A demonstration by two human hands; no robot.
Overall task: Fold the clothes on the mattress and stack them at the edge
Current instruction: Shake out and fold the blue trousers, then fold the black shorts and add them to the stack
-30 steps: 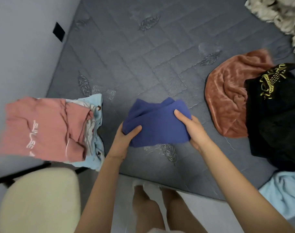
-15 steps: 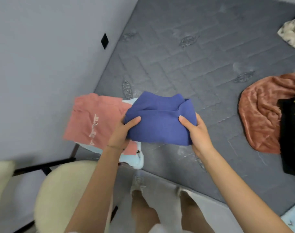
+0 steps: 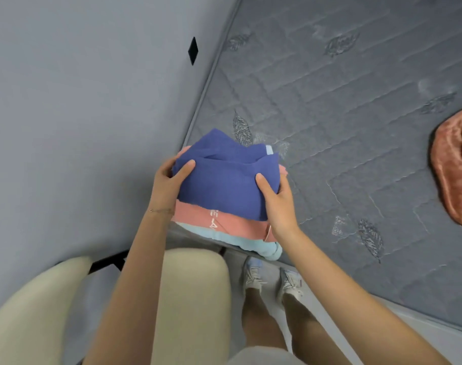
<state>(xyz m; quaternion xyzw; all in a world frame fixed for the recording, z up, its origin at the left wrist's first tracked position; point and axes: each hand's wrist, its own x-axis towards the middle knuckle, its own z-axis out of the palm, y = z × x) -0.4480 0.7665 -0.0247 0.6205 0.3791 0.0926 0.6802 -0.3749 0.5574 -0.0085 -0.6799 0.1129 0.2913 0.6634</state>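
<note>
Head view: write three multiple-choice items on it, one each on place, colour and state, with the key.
1. Where is the blue garment?
A. over the stack at the mattress edge
B. in a basket
C. on a hanger

2. What colour is the piece directly beneath it?
A. black
B. pink
C. white

3. What are the left hand and right hand doing?
A. both hang open
B. only the left grips
C. both grip the blue garment

Key: 1 A, the stack shows under it by the mattress corner; 2 B, the pink garment shows below it; 3 C, each clasps a side, thumb on top.
</note>
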